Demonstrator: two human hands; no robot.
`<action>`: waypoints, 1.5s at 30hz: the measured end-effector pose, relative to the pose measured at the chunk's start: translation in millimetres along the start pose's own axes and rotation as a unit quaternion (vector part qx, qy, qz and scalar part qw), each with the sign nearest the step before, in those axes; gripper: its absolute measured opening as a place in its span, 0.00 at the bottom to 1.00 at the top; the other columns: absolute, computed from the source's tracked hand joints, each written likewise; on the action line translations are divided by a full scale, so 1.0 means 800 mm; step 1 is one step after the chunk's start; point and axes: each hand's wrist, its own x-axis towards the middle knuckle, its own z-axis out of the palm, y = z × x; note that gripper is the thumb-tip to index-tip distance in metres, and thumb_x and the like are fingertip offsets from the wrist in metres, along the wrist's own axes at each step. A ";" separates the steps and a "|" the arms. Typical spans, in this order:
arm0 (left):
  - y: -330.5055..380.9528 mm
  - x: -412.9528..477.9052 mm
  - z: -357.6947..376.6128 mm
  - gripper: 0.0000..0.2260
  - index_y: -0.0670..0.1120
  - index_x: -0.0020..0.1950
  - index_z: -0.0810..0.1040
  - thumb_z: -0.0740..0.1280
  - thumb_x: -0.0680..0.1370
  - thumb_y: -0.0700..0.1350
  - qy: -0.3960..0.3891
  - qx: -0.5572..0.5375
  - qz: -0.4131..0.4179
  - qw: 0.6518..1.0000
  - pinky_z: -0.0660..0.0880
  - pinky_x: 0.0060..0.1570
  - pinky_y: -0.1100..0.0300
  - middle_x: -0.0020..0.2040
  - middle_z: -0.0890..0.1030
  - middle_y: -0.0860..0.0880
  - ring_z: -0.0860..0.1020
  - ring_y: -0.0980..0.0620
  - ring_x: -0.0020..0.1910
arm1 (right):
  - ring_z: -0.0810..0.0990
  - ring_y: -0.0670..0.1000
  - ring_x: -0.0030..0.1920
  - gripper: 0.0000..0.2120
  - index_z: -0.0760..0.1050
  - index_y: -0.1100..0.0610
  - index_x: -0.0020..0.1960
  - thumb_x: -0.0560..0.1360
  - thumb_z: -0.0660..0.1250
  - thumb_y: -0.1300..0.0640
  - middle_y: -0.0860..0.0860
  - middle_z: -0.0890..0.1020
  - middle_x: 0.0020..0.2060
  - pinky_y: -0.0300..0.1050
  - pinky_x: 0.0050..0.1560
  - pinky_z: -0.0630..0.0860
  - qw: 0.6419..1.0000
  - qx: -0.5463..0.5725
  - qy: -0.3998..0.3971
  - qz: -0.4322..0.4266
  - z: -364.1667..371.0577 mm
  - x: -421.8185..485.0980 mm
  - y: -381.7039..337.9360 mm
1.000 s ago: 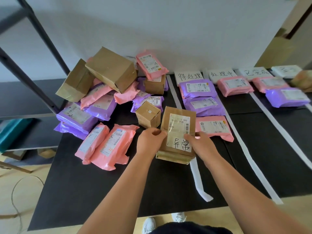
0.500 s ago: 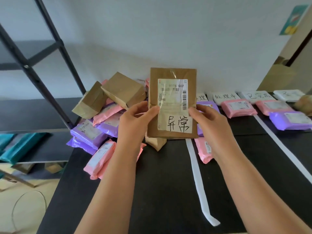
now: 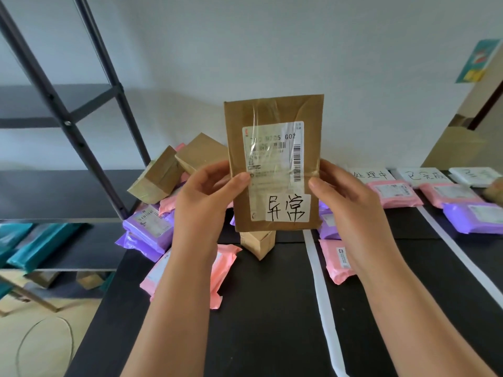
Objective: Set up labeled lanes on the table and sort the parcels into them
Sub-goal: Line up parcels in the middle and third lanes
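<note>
I hold a flat brown cardboard parcel (image 3: 275, 126) upright in front of me, above the black table (image 3: 266, 308). It carries a shipping label and a white sticker with handwritten characters. My left hand (image 3: 202, 197) grips its left edge and my right hand (image 3: 345, 197) grips its right edge, thumbs on the front. Behind it lies a heap of unsorted parcels: brown boxes (image 3: 160, 175), purple mailers (image 3: 148, 229) and pink mailers (image 3: 220, 265). White tape strips (image 3: 321, 292) mark lanes, headed by handwritten label cards (image 3: 371, 175). Sorted pink mailers (image 3: 392, 193) and a purple mailer (image 3: 473, 216) lie in the lanes at right.
A black metal shelf rack (image 3: 65, 121) stands at the left, with teal packets (image 3: 35, 246) on a low shelf. A small brown box (image 3: 258, 240) stands just under the held parcel. A large cardboard piece (image 3: 451, 148) leans at the back right.
Both hands lifted the brown parcel off the table and raised it upright toward the camera. The view tilted upward, so more wall and less table show.
</note>
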 end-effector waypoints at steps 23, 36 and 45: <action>0.011 0.000 -0.004 0.08 0.48 0.46 0.85 0.76 0.72 0.51 0.081 -0.016 -0.037 0.996 0.79 0.36 0.67 0.45 0.86 0.52 0.85 0.55 0.43 | 0.83 0.44 0.46 0.11 0.77 0.46 0.56 0.76 0.66 0.44 0.39 0.85 0.42 0.35 0.37 0.81 1.000 -0.010 0.020 0.019 0.009 -0.003 -0.008; 0.012 -0.006 0.000 0.08 0.49 0.47 0.85 0.74 0.73 0.51 0.076 -0.011 -0.048 0.996 0.81 0.43 0.63 0.45 0.86 0.53 0.85 0.55 0.45 | 0.81 0.37 0.51 0.13 0.78 0.43 0.57 0.77 0.63 0.40 0.37 0.83 0.48 0.29 0.42 0.76 0.997 -0.062 0.048 0.009 0.004 -0.004 -0.006; 0.016 -0.013 0.000 0.10 0.49 0.51 0.84 0.75 0.72 0.49 0.043 0.012 0.000 0.999 0.81 0.45 0.61 0.45 0.86 0.53 0.85 0.54 0.47 | 0.81 0.42 0.52 0.26 0.76 0.43 0.59 0.69 0.60 0.29 0.39 0.83 0.50 0.41 0.49 0.76 0.995 -0.066 0.074 0.030 0.008 -0.007 -0.014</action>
